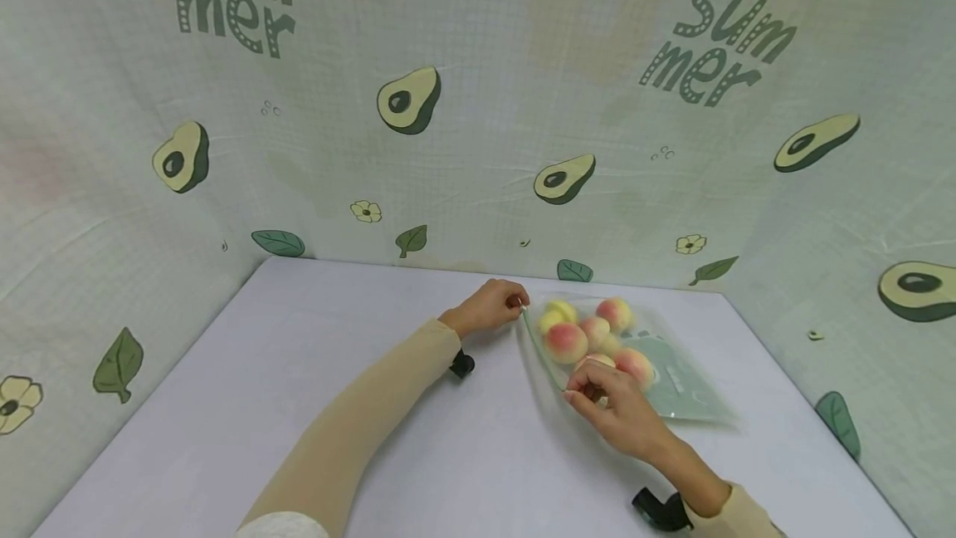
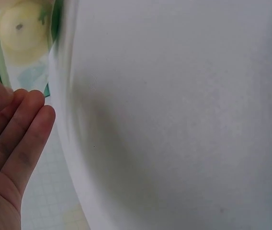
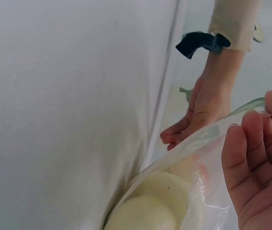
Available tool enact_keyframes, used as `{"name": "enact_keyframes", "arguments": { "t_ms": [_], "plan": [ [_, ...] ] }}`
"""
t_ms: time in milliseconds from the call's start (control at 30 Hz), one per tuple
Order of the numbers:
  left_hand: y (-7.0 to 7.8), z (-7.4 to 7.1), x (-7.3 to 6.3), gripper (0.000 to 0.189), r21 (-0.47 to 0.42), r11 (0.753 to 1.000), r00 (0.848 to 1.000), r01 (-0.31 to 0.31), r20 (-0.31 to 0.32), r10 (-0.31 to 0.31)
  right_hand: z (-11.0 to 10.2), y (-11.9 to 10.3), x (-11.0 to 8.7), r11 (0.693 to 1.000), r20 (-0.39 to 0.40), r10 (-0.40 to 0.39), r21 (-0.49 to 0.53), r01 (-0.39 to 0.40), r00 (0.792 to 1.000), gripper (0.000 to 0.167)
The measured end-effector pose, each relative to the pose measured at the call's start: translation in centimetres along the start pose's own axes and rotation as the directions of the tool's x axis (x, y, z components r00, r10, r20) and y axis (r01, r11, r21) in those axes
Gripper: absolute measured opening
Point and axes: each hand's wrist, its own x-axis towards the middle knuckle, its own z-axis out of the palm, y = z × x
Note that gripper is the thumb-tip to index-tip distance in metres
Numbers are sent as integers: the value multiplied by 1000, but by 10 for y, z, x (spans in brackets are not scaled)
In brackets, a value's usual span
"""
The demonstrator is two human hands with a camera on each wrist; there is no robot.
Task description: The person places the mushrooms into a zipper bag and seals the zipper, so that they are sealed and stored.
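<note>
A clear zip bag (image 1: 683, 384) with a green strip along its mouth lies on the table, holding several peaches (image 1: 566, 343) and yellow fruits (image 1: 556, 315). At the far corner of the mouth, my left hand (image 1: 491, 305) pinches the green edge between thumb and fingers. My right hand (image 1: 616, 409) pinches the near end of the same strip. In the left wrist view a yellow fruit (image 2: 23, 28) shows through the plastic beyond the left fingertips. The right wrist view shows pale round fruit (image 3: 143, 213) inside the bag, below the right hand (image 3: 260, 167).
The white table (image 1: 418, 438) ends at a cloth backdrop (image 1: 478, 148) printed with avocados and leaves, which also rises on both sides. Black wrist cameras sit at the left wrist (image 1: 462, 364) and right wrist (image 1: 663, 511).
</note>
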Motion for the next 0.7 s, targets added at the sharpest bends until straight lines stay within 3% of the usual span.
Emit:
{"name": "enact_keyframes", "arguments": {
  "t_ms": [700],
  "plan": [
    [0, -4, 1, 21, 44, 999, 1000, -4, -14, 5, -1, -1, -1, 1000, 10, -5, 8, 5, 1000, 20]
  ]
}}
